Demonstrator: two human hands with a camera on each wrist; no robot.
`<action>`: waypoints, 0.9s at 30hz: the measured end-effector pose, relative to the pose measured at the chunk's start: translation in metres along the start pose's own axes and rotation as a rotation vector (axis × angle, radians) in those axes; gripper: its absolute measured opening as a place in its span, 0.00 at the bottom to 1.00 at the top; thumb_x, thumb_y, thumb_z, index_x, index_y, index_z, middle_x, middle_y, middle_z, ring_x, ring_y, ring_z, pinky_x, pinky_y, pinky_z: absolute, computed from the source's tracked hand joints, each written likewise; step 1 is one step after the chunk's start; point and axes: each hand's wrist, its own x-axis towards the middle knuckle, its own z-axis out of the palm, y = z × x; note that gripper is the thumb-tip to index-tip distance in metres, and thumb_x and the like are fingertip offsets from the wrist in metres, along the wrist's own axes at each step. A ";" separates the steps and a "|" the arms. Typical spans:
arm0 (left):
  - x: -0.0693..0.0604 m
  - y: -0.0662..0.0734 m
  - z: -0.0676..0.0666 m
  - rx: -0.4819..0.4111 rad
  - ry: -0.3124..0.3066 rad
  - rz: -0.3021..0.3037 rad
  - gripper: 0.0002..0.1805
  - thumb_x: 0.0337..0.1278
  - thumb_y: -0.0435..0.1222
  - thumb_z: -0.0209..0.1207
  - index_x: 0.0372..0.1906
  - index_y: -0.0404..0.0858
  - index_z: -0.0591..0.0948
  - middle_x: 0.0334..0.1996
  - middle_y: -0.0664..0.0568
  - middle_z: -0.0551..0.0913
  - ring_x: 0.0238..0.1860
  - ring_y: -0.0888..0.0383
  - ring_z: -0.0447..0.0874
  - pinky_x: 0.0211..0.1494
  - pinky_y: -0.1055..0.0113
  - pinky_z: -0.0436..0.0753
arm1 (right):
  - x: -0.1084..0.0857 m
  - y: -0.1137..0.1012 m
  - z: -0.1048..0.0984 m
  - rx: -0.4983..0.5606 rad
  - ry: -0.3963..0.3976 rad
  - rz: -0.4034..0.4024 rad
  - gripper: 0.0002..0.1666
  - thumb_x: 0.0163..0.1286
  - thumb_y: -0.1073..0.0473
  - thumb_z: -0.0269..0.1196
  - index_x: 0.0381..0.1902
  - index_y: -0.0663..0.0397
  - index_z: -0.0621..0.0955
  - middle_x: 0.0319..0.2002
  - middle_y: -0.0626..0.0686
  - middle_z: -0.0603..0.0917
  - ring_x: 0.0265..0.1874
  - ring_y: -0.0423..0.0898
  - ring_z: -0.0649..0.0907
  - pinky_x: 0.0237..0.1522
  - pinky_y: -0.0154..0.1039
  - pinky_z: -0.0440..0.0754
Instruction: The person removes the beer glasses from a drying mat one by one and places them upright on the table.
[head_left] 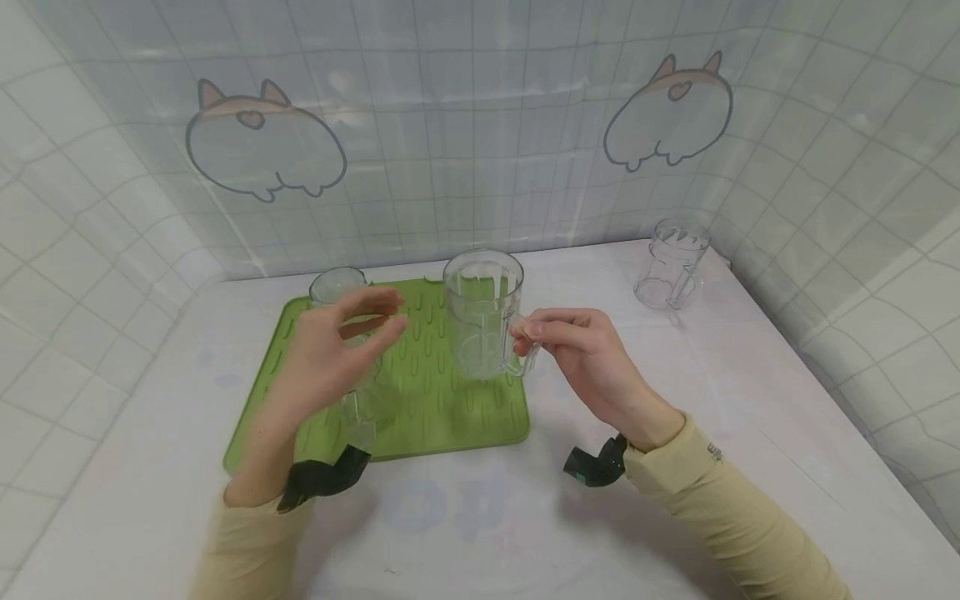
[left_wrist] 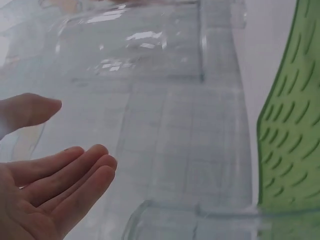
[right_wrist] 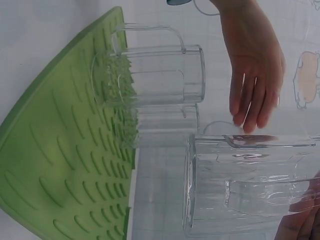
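My right hand point(head_left: 588, 354) pinches the handle of a clear mug point(head_left: 480, 321), which is upright over the right part of a green ridged mat point(head_left: 420, 429). In the right wrist view, this mug point(right_wrist: 225, 210) is raised off the mat. My left hand point(head_left: 318, 354) is left of that mug, apart from it, with fingers extended and thumb spread. It holds nothing. Two more clear mugs stand on the mat's left side: the back mug point(head_left: 336, 286) and the front mug point(right_wrist: 155, 75). In the head view my left hand partly covers both.
Another clear mug point(head_left: 663, 271) stands at the back right of the white tabletop point(head_left: 480, 533). Tile-patterned sheeting point(head_left: 465, 125) closes off the back and both sides. Dark straps point(head_left: 596, 467) are around both wrists.
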 end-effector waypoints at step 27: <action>-0.007 -0.065 -0.071 0.051 0.284 -0.190 0.24 0.69 0.48 0.59 0.60 0.38 0.80 0.41 0.81 0.81 0.47 0.81 0.77 0.48 0.90 0.75 | 0.003 0.002 -0.006 -0.005 0.042 -0.032 0.16 0.68 0.69 0.57 0.32 0.49 0.89 0.30 0.47 0.86 0.35 0.47 0.81 0.60 0.42 0.76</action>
